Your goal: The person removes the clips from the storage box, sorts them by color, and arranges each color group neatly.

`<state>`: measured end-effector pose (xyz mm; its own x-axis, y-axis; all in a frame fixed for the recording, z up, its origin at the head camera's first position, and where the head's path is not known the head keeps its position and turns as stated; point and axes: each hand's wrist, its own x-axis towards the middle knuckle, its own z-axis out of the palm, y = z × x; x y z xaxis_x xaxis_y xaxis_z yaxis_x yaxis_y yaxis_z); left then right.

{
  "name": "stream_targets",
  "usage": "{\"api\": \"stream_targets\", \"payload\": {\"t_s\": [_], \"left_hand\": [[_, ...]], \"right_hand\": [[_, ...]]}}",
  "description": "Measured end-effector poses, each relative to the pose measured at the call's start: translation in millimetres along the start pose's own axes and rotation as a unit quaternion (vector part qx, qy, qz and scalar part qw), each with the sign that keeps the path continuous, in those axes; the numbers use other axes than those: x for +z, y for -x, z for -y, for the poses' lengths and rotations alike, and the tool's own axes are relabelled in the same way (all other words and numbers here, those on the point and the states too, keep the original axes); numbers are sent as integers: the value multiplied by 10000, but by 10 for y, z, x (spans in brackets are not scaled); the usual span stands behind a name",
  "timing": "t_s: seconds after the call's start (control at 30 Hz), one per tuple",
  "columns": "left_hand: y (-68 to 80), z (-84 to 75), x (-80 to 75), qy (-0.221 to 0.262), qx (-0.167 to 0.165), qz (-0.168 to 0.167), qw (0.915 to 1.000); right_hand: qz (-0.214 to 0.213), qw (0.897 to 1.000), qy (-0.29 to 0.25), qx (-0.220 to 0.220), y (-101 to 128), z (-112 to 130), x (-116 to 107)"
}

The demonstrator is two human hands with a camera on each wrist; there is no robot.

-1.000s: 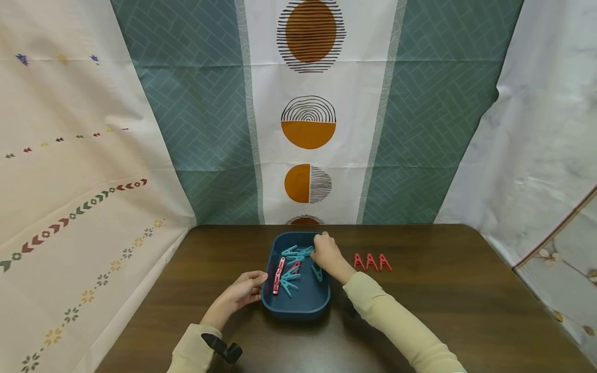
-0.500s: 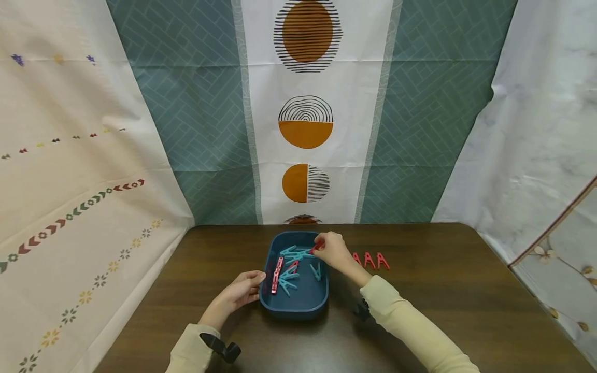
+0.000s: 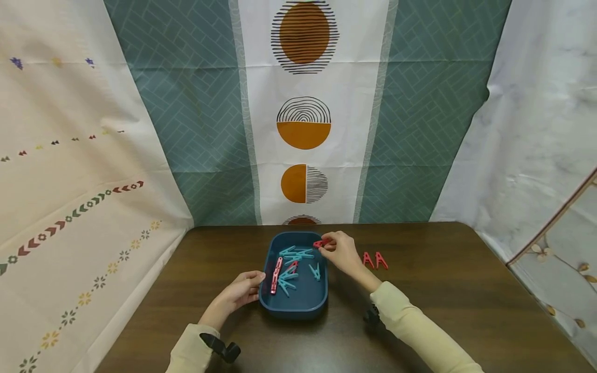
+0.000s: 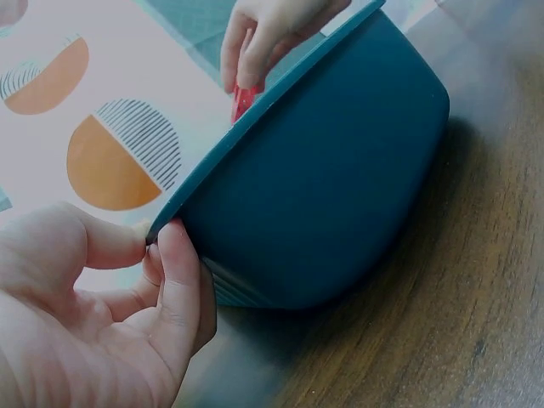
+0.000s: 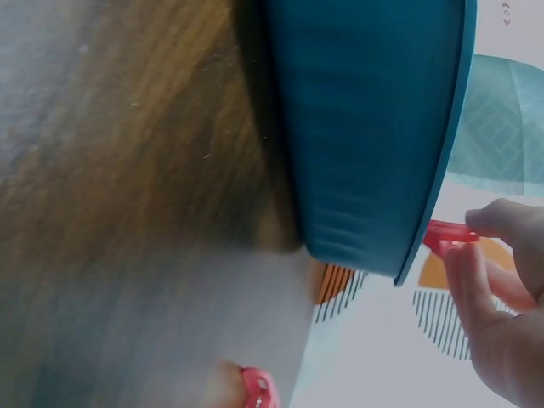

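Note:
A dark blue tray (image 3: 298, 312) sits mid-table and holds several teal clothespins (image 3: 296, 254) and a red clothespin (image 3: 276, 274). My left hand (image 3: 256, 282) pinches the tray's left rim; in the left wrist view, thumb and fingers (image 4: 170, 255) clamp the rim of the tray (image 4: 340, 187). My right hand (image 3: 327, 244) pinches another red clothespin (image 3: 320, 243) above the tray's far right corner. In the right wrist view this clothespin (image 5: 446, 234) sticks out past the tray's rim (image 5: 442, 170), held by the fingers (image 5: 497, 223).
Two red clothespins (image 3: 375, 260) stand on the dark wooden table (image 3: 443, 290) right of the tray, just beyond my right hand. Patterned cloth hangs behind and to both sides. A black wrist strap (image 3: 223, 348) shows on the left sleeve.
My right hand has picked a red clothespin out of the tray's pile and lifted it rightward over the rim. It now hides one of three table clothespins. The left hand stays put.

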<state>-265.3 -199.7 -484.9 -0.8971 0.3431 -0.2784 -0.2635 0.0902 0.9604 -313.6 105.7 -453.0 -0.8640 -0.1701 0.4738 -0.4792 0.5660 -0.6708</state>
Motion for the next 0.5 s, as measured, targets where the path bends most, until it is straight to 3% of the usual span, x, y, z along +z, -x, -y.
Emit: {"api": "stream_targets", "payload": {"t_s": [0.2,0.5], "left_hand": [[-3,-1,7,12,-67,-52,10000],[-2,2,5,-45,-74,-69,9999]], "right_hand": [[-274,9985,-420,216,35,-73,-74],[-742,9838,-991,1299,113,-153,-258]]}}
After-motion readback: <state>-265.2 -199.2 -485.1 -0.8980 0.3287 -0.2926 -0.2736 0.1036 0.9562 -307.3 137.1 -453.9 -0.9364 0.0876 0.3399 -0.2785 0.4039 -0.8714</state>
